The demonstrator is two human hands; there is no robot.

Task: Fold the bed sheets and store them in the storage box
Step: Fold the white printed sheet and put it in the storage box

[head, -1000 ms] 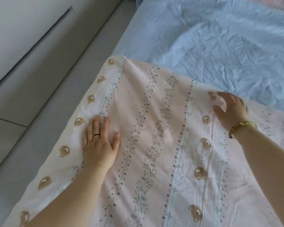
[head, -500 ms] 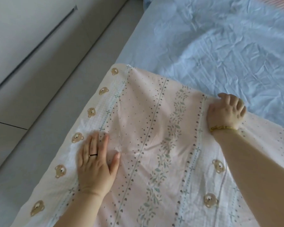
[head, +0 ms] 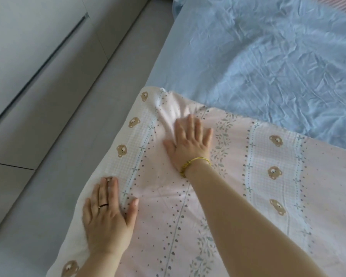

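Both hands lie flat, fingers straight, well apart on the pink sheet (head: 248,196) spread over the blue bedding (head: 268,66): the left hand (head: 106,222) pins the border while the right hand (head: 190,142) presses bunched cloth near the far corner, evidently smoothing before folding.

Both forearms bare, no sleeves. Left hand (head: 106,222): thin dark ring (head: 103,205) on one finger. Right hand (head: 190,144): gold-yellow bracelet (head: 194,163) at wrist.
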